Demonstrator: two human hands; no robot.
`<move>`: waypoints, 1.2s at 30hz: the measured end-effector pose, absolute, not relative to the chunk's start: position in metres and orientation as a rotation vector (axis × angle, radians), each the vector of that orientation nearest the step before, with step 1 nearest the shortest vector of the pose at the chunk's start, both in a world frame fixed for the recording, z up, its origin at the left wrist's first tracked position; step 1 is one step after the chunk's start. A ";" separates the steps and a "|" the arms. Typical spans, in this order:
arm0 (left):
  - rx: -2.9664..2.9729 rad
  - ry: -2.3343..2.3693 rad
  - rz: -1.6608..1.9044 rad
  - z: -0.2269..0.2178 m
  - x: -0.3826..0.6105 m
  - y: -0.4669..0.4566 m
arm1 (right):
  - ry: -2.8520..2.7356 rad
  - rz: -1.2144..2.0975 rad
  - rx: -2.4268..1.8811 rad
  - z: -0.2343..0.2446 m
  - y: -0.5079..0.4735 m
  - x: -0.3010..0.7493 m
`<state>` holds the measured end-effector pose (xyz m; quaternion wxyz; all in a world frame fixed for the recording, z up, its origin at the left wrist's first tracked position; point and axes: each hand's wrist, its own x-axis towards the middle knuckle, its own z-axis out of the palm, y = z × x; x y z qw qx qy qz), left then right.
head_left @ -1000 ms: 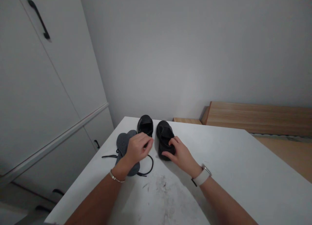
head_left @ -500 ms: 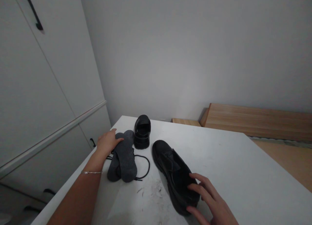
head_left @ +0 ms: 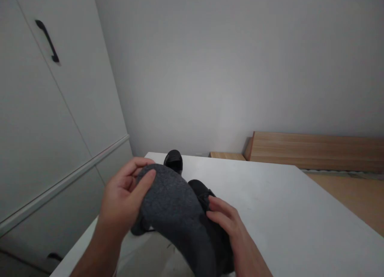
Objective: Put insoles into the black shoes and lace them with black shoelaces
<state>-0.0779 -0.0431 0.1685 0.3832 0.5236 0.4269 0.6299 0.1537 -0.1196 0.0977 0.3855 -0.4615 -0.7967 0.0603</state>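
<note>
Our left grip (head_left: 121,201) pinches a curved grey felt insole (head_left: 177,201); our right grip (head_left: 232,225) holds a black leather shoe (head_left: 222,241), seemingly steadying it.

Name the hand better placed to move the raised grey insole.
Likely the left hand: it pinches the grey insole between thumb and fingers, while the right hand is at the nearer black shoe.

Grey insole (head_left: 177,205): near end cut off @ btm edge; partly hides far shoe (head_left: 174,161), near shoe (head_left: 224,245).
</note>
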 end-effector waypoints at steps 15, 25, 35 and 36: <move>2.732 1.154 0.464 0.115 0.024 -0.028 | -2.086 -0.043 -1.751 0.173 -0.148 0.246; 2.745 1.412 0.099 0.110 0.052 -0.018 | -2.537 -0.087 -2.036 0.197 -0.143 0.215; 2.531 1.305 0.607 0.089 0.019 0.005 | -2.806 -0.072 -2.031 0.205 -0.107 0.186; 2.450 1.212 0.721 0.083 0.018 0.007 | -2.819 -0.034 -2.013 0.205 -0.102 0.182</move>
